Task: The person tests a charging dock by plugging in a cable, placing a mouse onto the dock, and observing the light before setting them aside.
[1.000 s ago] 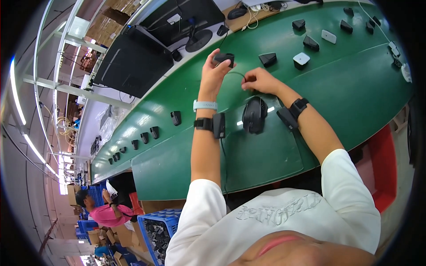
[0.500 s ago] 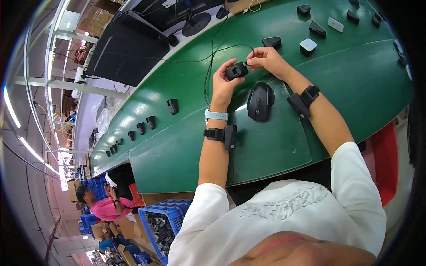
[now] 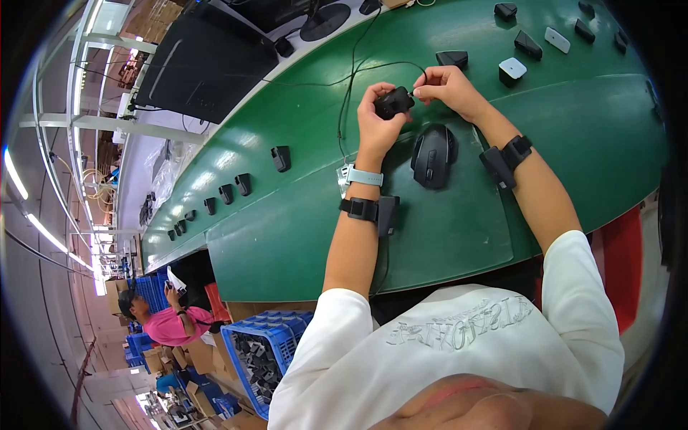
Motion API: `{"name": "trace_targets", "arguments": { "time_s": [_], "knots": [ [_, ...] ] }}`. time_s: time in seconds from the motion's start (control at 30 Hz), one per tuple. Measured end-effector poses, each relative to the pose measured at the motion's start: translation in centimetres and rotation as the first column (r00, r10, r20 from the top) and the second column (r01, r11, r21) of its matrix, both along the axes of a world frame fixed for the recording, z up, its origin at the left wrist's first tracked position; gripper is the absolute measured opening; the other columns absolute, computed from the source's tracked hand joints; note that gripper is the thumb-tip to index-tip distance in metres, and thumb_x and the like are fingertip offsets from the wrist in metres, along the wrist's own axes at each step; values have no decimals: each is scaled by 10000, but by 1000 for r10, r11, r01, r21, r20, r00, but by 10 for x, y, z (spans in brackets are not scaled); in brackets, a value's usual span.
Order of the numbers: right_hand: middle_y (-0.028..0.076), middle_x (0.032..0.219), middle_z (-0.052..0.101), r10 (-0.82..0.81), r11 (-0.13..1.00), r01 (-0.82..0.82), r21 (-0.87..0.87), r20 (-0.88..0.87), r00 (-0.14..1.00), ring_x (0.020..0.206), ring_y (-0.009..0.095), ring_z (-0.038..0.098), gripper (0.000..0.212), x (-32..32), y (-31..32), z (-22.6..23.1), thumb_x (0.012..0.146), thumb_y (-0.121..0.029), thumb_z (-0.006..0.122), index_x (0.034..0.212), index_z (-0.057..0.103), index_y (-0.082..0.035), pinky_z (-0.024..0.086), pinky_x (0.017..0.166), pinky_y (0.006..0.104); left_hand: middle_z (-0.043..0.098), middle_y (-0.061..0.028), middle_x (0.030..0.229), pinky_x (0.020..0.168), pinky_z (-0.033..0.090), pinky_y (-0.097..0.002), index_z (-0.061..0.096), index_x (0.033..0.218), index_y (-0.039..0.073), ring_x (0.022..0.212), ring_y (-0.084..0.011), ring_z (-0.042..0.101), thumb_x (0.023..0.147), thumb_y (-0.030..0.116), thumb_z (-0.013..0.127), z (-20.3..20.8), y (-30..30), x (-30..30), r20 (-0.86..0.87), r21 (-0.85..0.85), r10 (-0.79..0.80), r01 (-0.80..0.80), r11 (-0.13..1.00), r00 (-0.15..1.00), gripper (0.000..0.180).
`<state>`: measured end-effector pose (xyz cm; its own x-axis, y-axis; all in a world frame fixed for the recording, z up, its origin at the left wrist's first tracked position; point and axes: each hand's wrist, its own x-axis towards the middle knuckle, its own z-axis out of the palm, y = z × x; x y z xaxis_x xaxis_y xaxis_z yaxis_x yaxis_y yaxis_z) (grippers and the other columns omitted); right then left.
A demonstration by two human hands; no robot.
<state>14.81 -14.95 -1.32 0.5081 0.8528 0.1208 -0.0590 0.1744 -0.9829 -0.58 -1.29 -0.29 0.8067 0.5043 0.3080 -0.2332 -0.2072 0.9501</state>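
A small black plastic device (image 3: 394, 104) is gripped between the fingers and thumb of my left hand (image 3: 375, 130), above the green table. My right hand (image 3: 448, 94) pinches the plug end of a thin black cable (image 3: 387, 66) at the device's right side. Whether the plug sits inside the device or only touches it, I cannot tell. Just below both hands lies a black computer mouse (image 3: 433, 158) on a green mat. Beyond my right hand rests a black wedge-shaped piece (image 3: 453, 59).
Several black pieces stand in a row along the green table (image 3: 308, 222) to the left. A white-topped block (image 3: 512, 70) and more pieces lie at the far right. A monitor stand (image 3: 324, 23) is at the back. A blue crate (image 3: 290, 330) holds black parts; a person in pink (image 3: 172, 326) stands beyond.
The black device has tilted in my left hand, so its slotted face no longer shows. The whole view has shifted slightly. My right hand keeps its pinch on the cable end.
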Motion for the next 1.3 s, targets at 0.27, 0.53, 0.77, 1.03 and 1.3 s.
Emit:
{"name": "trace_targets", "arguments": {
  "time_s": [0.27, 0.53, 0.77, 1.03, 1.3],
  "knots": [
    [24, 777, 680, 29, 999, -29, -29, 4, 1000, 703, 95, 640, 93, 0, 2, 0, 860, -88, 742, 878, 683, -18, 500, 681, 242, 631, -78, 974, 820, 556, -318, 613, 1154, 3, 913, -169, 646, 661, -26, 696, -3, 1, -2, -55, 210, 53, -40, 977, 997, 500],
    [28, 824, 695, 45, 998, -44, -33, 34, 998, 736, 102, 639, 112, 4, 1, -2, 876, -106, 742, 924, 700, -14, 512, 717, 243, 668, -138, 1045, 881, 532, -344, 615, 1192, -5, 950, -258, 664, 686, 60, 718, -3, -1, -1, 1, 406, 95, -87, 910, 995, 521],
    [15, 933, 635, 8, 997, -12, -75, -49, 999, 827, 94, 585, 528, 3, -2, 0, 827, -115, 745, 1306, 534, -50, 490, 764, 233, 702, -122, 894, 798, 559, -331, 581, 1086, -49, 805, -231, 686, 705, 138, 823, -6, -3, 0, -25, 280, 315, -296, 913, 949, 489],
    [119, 1230, 666, 774, 633, -742, -219, 174, 609, 1130, 232, 614, 986, -14, -6, 31, 489, -99, 725, 1451, 510, -82, 457, 1057, 340, 635, -145, 874, 501, 450, -327, 439, 1091, 30, 637, -226, 608, 914, 215, 682, 4, 11, -5, 86, -566, 197, -115, 816, 977, 353],
    [138, 1306, 645, 742, 664, -698, -268, 123, 659, 1221, 254, 596, 1041, -15, -12, 34, 508, -122, 765, 1504, 466, -76, 434, 1100, 354, 613, -216, 991, 605, 492, -430, 451, 1319, 64, 777, -333, 630, 1064, 335, 284, -4, 18, 0, 237, -676, 25, 146, 722, 971, 407]
  ]
}}
